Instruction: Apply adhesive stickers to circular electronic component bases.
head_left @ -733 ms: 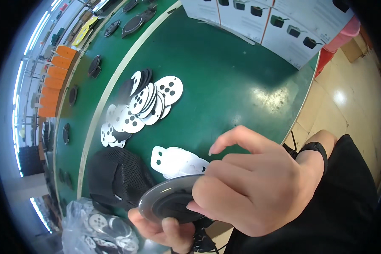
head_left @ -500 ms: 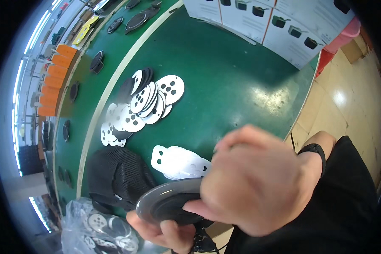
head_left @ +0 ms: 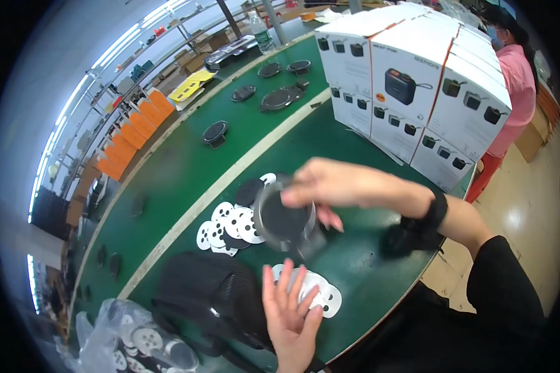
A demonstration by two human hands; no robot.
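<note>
Disc was in the right hand, beside the far white pile, above the green surface. The left hand, wide and empty, was nearer. Moving the disc seemed the step; next needed a firm hold.

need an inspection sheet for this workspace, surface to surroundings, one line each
Surface: green tabletop, glossy.
Job's things: dark round part, blurred; overlapping white perforated discs; white cutouts partly behind the left hand.
Clutter: black mesh item; clear plastic bag holding more discs; printed boxes, stacked.
Grippers: right hand holds the round part; left hand open, palm up, holding nothing.
Cables: nothing seen.
Surroundings: person in pink behind the boxes; orange dividers beyond the table.
</note>
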